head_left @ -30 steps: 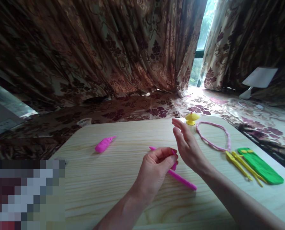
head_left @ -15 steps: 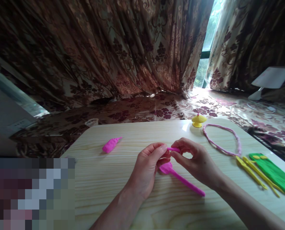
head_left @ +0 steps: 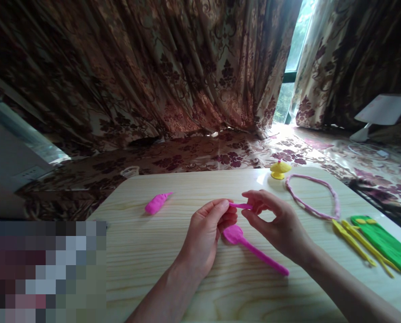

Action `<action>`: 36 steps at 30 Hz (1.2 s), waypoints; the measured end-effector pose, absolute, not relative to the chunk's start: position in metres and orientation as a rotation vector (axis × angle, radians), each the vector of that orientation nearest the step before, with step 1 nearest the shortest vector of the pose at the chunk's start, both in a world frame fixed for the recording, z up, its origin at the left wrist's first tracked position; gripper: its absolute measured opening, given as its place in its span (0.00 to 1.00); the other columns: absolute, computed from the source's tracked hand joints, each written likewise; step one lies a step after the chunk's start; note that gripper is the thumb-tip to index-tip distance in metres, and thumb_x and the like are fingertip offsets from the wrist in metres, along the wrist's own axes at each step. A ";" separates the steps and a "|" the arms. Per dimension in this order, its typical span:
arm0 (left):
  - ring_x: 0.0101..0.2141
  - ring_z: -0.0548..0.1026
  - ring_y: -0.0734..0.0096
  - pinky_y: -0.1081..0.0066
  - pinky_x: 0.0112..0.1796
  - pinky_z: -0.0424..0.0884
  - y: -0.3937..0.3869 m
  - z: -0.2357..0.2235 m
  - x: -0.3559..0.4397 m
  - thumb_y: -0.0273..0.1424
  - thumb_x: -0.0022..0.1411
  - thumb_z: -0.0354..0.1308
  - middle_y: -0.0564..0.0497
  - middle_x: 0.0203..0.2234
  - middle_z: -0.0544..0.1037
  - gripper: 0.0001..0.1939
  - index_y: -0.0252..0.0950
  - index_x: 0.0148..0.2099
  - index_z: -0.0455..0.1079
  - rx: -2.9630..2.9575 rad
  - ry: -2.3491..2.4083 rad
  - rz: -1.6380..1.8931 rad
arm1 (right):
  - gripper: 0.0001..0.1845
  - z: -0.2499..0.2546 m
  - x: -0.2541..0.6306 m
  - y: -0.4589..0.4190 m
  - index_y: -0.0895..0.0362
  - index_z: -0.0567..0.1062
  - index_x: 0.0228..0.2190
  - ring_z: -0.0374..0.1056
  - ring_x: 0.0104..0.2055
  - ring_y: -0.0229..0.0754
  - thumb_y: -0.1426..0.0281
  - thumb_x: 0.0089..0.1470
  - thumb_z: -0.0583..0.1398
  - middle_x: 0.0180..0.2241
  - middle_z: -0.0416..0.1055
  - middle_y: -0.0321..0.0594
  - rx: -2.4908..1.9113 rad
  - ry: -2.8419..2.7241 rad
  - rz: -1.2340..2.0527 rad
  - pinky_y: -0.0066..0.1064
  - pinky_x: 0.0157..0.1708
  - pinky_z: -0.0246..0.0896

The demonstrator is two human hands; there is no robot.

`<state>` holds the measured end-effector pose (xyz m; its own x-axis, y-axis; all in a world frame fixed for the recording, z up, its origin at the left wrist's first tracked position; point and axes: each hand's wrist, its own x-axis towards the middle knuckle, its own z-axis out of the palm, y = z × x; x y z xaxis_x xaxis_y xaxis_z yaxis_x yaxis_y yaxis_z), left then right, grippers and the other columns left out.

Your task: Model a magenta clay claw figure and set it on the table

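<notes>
A thin strip of pink modelling clay [head_left: 240,206] is pinched between the thumb and forefinger of my left hand [head_left: 209,229], above the table. Thumb and fingers of my right hand [head_left: 271,215] are spread around the strip's free right end, with a gap between them. Just below my hands lies a pink clay spoon shape [head_left: 259,256], its round, flat head beside my left hand and its long handle slanting down to the right. To the left rests a pink clay lump [head_left: 156,204] with a pointed tip.
On the pale wooden table [head_left: 146,278], a small yellow clay piece [head_left: 280,169] stands at the back. Right of it are a pink twisted clay loop [head_left: 310,207], yellow modelling tools [head_left: 353,242] and a green clay slab [head_left: 387,249]. A lamp [head_left: 380,110] stands beyond.
My right thumb and fingers have parted from their pinch on the clay strip. My left hand has shifted slightly left with the strip, and more of the spoon shape's head shows.
</notes>
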<state>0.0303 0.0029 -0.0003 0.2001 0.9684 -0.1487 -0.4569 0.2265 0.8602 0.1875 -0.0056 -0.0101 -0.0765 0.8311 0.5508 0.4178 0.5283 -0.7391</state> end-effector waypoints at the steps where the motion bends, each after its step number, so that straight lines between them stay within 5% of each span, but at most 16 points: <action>1: 0.29 0.73 0.72 0.70 0.36 0.68 0.003 0.000 0.030 0.34 0.52 0.61 0.48 0.27 0.77 0.09 0.32 0.34 0.73 0.781 0.820 1.148 | 0.14 -0.010 0.187 -0.005 0.55 0.71 0.41 0.66 0.31 0.37 0.76 0.50 0.59 0.31 0.68 0.36 -1.053 -1.705 0.481 0.31 0.32 0.65; 15: 0.29 0.72 0.73 0.71 0.35 0.68 0.004 -0.003 0.030 0.34 0.50 0.63 0.49 0.27 0.77 0.11 0.32 0.35 0.73 0.815 0.853 1.151 | 0.06 -0.007 0.186 -0.007 0.56 0.72 0.33 0.65 0.31 0.37 0.76 0.52 0.58 0.31 0.67 0.38 -1.030 -1.731 0.503 0.31 0.31 0.64; 36: 0.28 0.73 0.75 0.72 0.36 0.68 0.006 -0.005 0.029 0.32 0.51 0.62 0.49 0.27 0.78 0.09 0.33 0.35 0.73 0.804 0.857 1.163 | 0.07 -0.009 0.188 -0.004 0.55 0.74 0.36 0.67 0.31 0.38 0.73 0.53 0.58 0.31 0.68 0.38 -1.067 -1.762 0.503 0.31 0.31 0.65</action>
